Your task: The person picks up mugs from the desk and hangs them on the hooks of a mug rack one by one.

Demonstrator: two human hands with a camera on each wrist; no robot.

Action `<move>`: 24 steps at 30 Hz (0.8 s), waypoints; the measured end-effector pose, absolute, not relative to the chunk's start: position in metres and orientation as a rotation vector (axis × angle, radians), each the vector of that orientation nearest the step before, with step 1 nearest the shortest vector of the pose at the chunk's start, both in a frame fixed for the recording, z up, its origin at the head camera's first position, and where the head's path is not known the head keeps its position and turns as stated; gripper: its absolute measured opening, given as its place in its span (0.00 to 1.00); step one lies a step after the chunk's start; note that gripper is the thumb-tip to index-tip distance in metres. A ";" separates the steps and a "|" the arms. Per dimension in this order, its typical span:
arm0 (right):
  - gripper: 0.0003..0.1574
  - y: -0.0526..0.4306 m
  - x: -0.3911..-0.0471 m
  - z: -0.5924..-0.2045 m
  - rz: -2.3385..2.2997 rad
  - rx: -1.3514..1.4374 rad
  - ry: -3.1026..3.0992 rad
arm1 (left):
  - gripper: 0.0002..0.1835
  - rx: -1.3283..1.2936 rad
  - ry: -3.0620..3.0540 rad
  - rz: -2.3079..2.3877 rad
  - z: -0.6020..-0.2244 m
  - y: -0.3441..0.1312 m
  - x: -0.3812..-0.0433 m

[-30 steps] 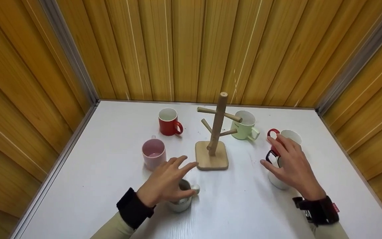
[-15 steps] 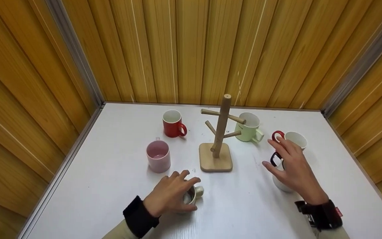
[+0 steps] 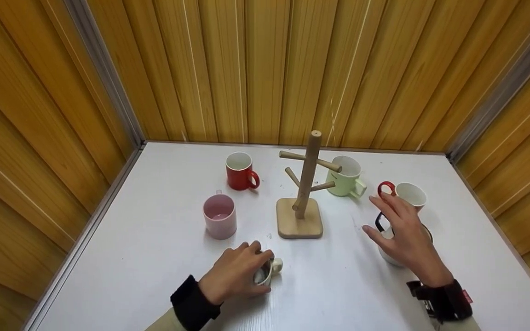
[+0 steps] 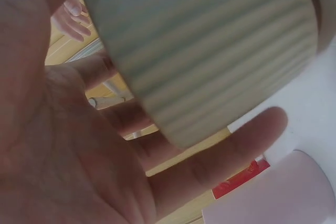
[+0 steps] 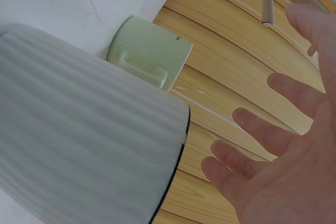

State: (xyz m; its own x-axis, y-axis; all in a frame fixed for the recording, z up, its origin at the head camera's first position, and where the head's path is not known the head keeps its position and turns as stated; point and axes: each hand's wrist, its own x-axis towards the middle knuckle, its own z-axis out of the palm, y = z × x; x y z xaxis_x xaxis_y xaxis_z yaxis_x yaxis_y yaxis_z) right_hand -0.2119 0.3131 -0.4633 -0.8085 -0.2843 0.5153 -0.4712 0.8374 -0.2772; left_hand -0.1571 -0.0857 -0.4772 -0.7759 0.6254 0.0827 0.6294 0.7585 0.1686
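My left hand (image 3: 235, 273) is over a small pale ribbed mug (image 4: 210, 51), fingers curled across its top and thumb along its near side. That mug stands at the front of the table, its cream handle (image 3: 277, 265) pointing right. In the left wrist view several fingertips pass behind the rim, and one finger lies along the outside. My right hand (image 3: 405, 239) hovers with spread fingers above a white ribbed mug (image 5: 89, 124) with a black rim and dark handle. In the right wrist view, a gap separates that mug from the fingers.
A wooden mug tree (image 3: 299, 218) with bare pegs stands mid-table. Around it are a pink mug (image 3: 220, 225), a red mug (image 3: 239, 177), a light green mug (image 3: 342, 184) and a white-lined mug with a red handle (image 3: 387, 187). Wood-panelled walls (image 3: 256, 69) enclose the table.
My left hand has lowered onto the small ribbed mug and its fingers have closed in around the top. The right hand stays nearly still. The head view has shifted slightly.
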 end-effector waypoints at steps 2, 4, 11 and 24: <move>0.45 0.313 -0.212 -0.464 0.554 0.565 -2.549 | 0.31 -1.047 -2.921 -0.310 -0.478 -0.086 -0.157; 0.44 0.313 -0.212 -0.465 0.561 0.578 -2.538 | 0.30 -1.049 -2.913 -0.330 -0.479 -0.086 -0.157; 0.44 0.310 -0.211 -0.466 0.571 0.608 -2.502 | 0.27 -1.069 -2.855 -0.338 -0.482 -0.086 -0.159; 0.44 0.306 -0.210 -0.468 0.555 0.602 -2.556 | 0.26 -1.095 -2.827 -0.397 -0.483 -0.085 -0.158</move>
